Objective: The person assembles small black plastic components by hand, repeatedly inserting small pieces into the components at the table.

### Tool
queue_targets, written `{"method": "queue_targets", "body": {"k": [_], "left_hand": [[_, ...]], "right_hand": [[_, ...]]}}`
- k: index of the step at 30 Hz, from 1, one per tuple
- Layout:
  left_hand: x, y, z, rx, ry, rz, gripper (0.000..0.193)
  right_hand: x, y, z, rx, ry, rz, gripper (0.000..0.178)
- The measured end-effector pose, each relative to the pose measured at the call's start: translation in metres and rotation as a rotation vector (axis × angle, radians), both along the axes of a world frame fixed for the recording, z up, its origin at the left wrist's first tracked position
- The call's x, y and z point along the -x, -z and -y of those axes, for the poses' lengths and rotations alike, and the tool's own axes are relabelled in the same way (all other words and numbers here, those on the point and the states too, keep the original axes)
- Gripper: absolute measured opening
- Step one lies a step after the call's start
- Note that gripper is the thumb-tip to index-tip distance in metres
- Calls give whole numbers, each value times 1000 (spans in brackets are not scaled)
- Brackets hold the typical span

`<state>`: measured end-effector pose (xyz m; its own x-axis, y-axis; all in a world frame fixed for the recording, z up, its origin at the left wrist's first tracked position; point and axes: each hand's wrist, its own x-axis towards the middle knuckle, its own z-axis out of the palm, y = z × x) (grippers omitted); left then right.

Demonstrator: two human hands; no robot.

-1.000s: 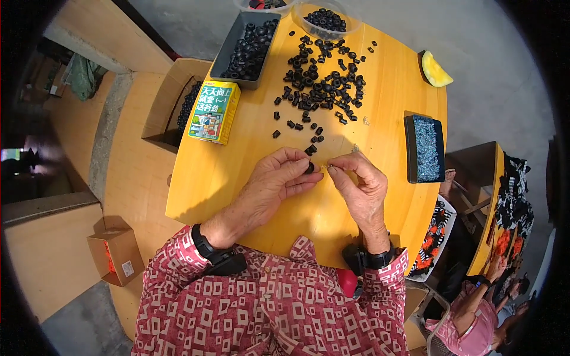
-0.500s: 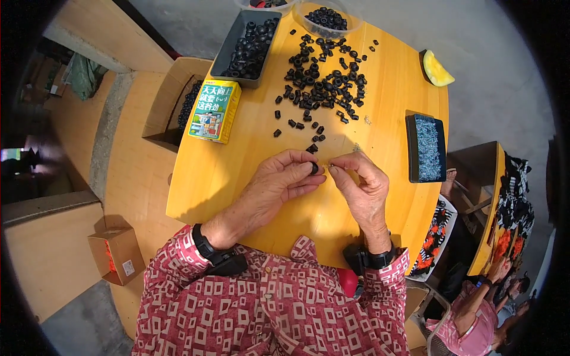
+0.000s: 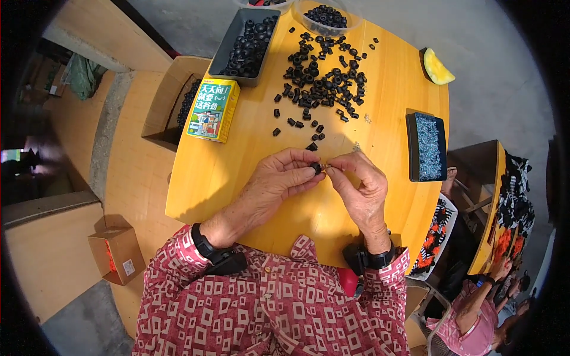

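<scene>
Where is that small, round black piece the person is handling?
In the head view, just right of centre, the small, round black piece is pinched in the left hand, close beside the right hand.

Reading the clock from between your left hand (image 3: 276,177) and right hand (image 3: 361,183), twelve is blocked by loose black pieces (image 3: 326,94) strewn up to the clear bowl (image 3: 353,25), the nearest lying just beyond your left hand. At ten you have bare tabletop (image 3: 249,127) until the yellow-and-green box (image 3: 212,110); the grey tray (image 3: 246,81) closes eleven. Between one and two, a wide lane lets you through past tiny clear bits (image 3: 368,119), with a fruit wedge (image 3: 438,68) near its far end. A shallow black tray (image 3: 411,148) obstructs you near three. At six, there's open wood, hemmed in by your forearms (image 3: 375,237) at five and eight.
</scene>
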<state>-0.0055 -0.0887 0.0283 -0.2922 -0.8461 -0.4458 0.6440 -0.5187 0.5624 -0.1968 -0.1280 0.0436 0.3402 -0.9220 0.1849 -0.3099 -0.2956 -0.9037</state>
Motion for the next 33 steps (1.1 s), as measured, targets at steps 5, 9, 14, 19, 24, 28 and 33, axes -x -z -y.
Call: {"method": "queue_targets", "body": {"k": [5,9,14,19,24,28,33], "left_hand": [[-1,5,0,25,-25,-9,24],[-2,6,1,27,-13,5,24],[0,11,0,114,-10,120,25],[2,9,1,82,11,132,25],[1,9,0,17,2,58,25],[0,9,0,-4,-9,-24,24],[0,11,0,-1,-13,-57,24]], "right_hand": [[-1,-1,-1,23,-15,-47,13],[-2,2,-2,95,-15,-76,15],[-3,4,-1,219,-34,-138,15],[-2,4,-1,283,-46,-163,16],[-3,3,-2,231,-49,-146,19],[-4,2,-2,207,-29,-105,20],[-3,3,-1,377,-55,-190,20]]}}
